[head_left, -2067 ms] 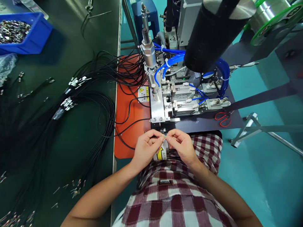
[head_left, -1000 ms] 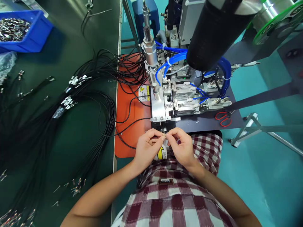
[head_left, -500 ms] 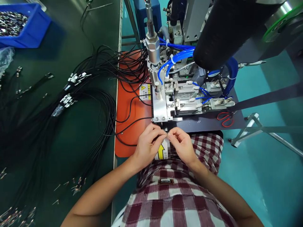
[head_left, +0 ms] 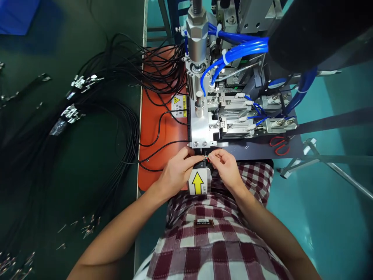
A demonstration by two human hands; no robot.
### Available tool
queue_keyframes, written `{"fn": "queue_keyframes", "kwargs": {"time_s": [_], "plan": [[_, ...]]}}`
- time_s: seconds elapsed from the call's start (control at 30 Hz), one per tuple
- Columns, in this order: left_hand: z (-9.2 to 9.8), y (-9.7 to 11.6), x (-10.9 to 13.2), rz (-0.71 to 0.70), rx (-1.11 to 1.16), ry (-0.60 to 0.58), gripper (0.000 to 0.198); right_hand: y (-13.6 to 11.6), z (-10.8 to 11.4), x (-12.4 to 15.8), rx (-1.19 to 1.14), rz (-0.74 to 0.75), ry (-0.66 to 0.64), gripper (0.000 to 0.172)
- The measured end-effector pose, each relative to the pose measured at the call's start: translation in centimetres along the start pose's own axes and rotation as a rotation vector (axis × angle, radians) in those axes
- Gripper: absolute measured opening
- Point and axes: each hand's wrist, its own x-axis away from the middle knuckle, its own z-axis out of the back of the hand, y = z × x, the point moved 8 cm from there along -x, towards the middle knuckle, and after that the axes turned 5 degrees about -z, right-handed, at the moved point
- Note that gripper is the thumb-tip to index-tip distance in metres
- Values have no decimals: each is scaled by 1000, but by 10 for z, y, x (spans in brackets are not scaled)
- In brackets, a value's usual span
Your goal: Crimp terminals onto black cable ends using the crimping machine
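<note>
Just in front of the machine's metal block (head_left: 201, 130), my two hands meet at the small stripped end (head_left: 206, 158) of a cable, where thin wires show, one of them red. My left hand (head_left: 176, 169) is closed, thumb and forefinger pinching beside that end. A black cable (head_left: 153, 170) runs across the orange board and disappears under this hand. My right hand (head_left: 227, 167) pinches at the thin wires from the other side, its fingertips closed. A white label with a yellow arrow (head_left: 198, 182) lies just below the hands.
Bundles of black cables (head_left: 128, 120) with metal connectors (head_left: 71, 114) spread over the dark table at left. The orange board (head_left: 154, 128) carries a warning label (head_left: 179, 105). Blue air tubes (head_left: 244, 48) arch over the machine. Red-handled scissors (head_left: 279, 146) lie at right. A blue bin (head_left: 17, 15) stands far left.
The view has shifted, so the machine looks larger and the bin sits further out of frame. My hands are slightly nearer the block, and the fingertips have parted a little, exposing the wires.
</note>
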Motion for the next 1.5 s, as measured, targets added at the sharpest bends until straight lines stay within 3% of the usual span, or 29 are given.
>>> {"fn": "queue_keyframes", "kwargs": {"time_s": [0.8,1.07,1.2,1.5], "plan": [[-7,7,4,-58,-252,-36,29,7,0,1,-33,-19,-2,23],[-9,12,3,-99,-381,-41,31,8,0,5,28,38,92,20],[-11,14,3,-113,-436,-59,31,15,-1,3,-42,-17,65,22],[-8,6,3,-33,-187,-63,26,17,0,1,-53,-62,9,28]]}}
